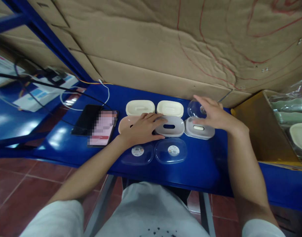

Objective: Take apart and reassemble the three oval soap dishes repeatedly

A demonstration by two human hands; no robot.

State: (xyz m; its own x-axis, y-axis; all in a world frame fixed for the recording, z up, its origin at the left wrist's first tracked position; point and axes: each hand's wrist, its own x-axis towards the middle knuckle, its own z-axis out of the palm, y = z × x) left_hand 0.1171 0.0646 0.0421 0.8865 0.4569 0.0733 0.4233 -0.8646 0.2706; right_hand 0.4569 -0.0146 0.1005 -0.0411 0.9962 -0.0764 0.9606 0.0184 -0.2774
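My left hand lies open, its fingers spread over the left end of a grey oval dish with a dark slot in its middle. Under that hand, a pinkish oval piece is partly covered. My right hand is open, thumb and fingers apart, above a pale grey oval dish with a cream bar in its slot. Behind it a clear lid is partly hidden by the fingers. Two cream oval dishes, a left one and a right one, sit at the back.
Two clear lids with round labels, a left one and a right one, lie near the table's front edge. Left stand a lit phone and a black device with cables. A cardboard box of dishes stands right; cardboard walls the back.
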